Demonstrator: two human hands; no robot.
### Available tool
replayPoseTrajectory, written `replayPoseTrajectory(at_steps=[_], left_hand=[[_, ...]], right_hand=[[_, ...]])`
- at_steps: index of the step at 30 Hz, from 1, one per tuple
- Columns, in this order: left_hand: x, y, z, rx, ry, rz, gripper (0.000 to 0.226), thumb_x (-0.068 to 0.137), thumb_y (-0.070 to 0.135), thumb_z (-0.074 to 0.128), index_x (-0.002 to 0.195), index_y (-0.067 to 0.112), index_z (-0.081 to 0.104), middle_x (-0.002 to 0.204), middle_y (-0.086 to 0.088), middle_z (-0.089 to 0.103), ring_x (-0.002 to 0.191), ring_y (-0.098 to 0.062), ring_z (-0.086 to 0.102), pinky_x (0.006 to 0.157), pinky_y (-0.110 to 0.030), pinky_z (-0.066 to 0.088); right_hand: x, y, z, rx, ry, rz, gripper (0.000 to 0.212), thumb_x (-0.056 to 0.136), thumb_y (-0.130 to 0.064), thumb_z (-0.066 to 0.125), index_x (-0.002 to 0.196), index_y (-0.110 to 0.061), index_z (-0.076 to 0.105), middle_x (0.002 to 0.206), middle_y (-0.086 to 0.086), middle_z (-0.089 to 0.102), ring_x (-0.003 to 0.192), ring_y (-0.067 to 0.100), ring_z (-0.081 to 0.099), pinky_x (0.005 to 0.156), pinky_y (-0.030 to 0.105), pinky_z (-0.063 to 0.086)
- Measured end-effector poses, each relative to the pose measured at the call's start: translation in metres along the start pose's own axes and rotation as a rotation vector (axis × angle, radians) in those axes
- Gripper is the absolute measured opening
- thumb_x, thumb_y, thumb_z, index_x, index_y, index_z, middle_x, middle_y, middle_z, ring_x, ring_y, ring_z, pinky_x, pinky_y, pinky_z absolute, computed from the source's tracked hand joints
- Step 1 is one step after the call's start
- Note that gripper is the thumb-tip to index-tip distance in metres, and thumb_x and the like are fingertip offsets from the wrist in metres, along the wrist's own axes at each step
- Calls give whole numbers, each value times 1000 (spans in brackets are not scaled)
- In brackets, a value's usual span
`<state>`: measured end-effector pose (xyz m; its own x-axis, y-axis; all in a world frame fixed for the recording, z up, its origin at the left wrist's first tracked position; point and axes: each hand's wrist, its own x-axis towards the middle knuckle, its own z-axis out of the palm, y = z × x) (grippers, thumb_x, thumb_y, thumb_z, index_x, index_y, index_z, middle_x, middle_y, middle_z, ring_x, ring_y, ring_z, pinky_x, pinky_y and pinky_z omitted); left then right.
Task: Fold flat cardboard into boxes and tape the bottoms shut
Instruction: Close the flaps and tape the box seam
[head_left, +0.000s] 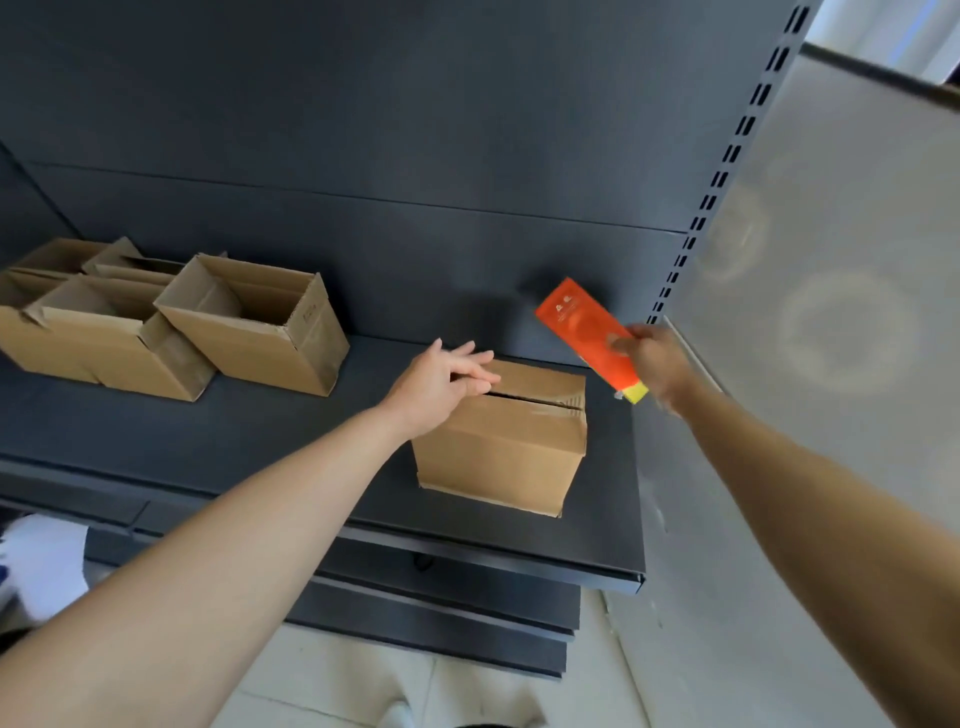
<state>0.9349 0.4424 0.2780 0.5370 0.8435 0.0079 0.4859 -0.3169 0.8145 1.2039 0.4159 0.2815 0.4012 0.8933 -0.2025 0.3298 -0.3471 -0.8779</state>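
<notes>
Left fingers (475, 364) released and flat on the closed box (509, 447); right hand (654, 358) grasping the orange tool (587, 332).
The left hand (441, 379) rests, fingers straight, on the box's top flaps by the centre seam. The right hand holds the tool, which has a yellow end, in the air just right of the box. The box stands on the dark shelf (311, 426). Open-topped boxes (260, 322) stand well apart to the left.
</notes>
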Motion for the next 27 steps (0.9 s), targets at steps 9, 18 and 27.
replayPoseTrajectory(at_steps=[9,18,27], left_hand=[[0,3,-4,7,-46,13,19,94,13,57,105,19,71,140,3,52,140,-8,30,120,-35,-2],[-6,16,-15,-55,-64,0,26,98,22,50,114,13,68,134,0,58,130,-14,45,110,-26,24],[-14,59,-32,-836,-216,-210,40,94,42,49,96,4,62,82,-7,65,74,-20,65,73,-32,58]], right_hand=[[-73,-71,-30,244,-114,-105,44,76,-52,65,69,-9,64,54,4,66,48,14,62,54,23,52],[-81,-75,-15,100,-120,-57,62,60,-64,65,79,-5,67,67,13,70,59,24,66,64,33,55],[-84,-81,-10,36,-112,-62,54,77,-55,63,86,-2,65,73,16,69,57,23,65,63,32,54]])
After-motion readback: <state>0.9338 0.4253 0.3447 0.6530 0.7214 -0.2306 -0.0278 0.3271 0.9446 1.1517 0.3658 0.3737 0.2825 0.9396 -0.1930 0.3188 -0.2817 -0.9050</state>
